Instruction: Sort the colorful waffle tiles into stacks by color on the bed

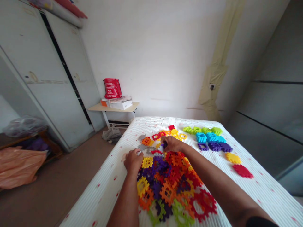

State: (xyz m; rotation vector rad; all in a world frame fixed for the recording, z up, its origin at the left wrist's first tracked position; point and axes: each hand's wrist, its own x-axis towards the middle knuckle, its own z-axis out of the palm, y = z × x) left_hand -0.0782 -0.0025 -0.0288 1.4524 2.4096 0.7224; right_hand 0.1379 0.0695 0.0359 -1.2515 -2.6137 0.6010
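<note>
A large heap of interlocking plastic waffle blocks (168, 179) in red, orange, purple, yellow and green lies on a white mattress (260, 189) with red flecks. My right hand (170, 144) pinches a small purple block (163, 145) at the far edge of the heap. My left hand (133, 160) rests curled beside grey blocks (144, 147), its fingertips partly hidden. Sorted rows of green blocks (202, 130), blue blocks (209, 137) and purple blocks (214, 146) lie to the right, with yellow blocks (233, 158) and red blocks (242, 171) nearer me.
The mattress edge (101, 186) drops to a brown floor (47, 201) on the left. An orange plastic bag (19, 168) lies by a white wardrobe (56, 78). At the far end stands a small table (113, 107) holding a red bag and white box.
</note>
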